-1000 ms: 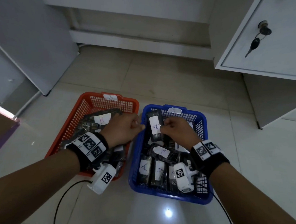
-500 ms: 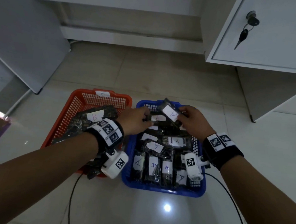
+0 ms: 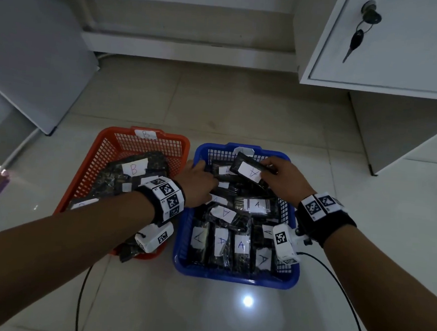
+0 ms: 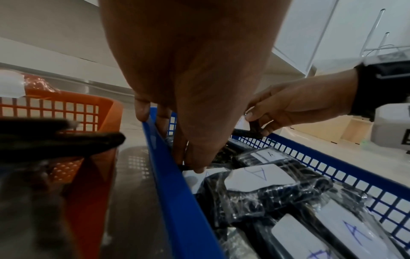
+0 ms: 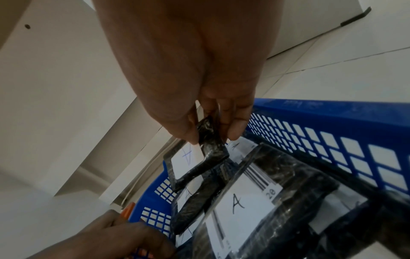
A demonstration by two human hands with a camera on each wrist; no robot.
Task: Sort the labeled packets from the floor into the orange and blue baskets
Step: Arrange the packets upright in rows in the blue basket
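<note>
The orange basket (image 3: 103, 136), tagged B, holds several dark B packets (image 3: 134, 169). Beside it on the right, the blue basket (image 3: 230, 278) is packed with black packets labelled A (image 3: 241, 245). My right hand (image 3: 281, 175) pinches one end of an A packet (image 3: 248, 171) and holds it tilted just above the basket's far end. In the right wrist view the thumb and fingers grip that packet (image 5: 210, 145). My left hand (image 3: 198, 182) reaches over the blue basket's left rim (image 4: 177, 192). Its fingertips (image 4: 190, 166) pinch a packet's edge by the wall, while one finger rests on the rim.
A white cabinet door with a key in its lock (image 3: 363, 33) stands at the back right. A grey panel (image 3: 38, 62) leans at the left. Black cables (image 3: 81, 298) trail over the pale tiled floor. One packet (image 3: 128, 252) overhangs the orange basket's near edge.
The A packet has gone from upright between both hands to tilted in my right hand, lower over the blue basket's far end. My left hand has dropped to the left wall.
</note>
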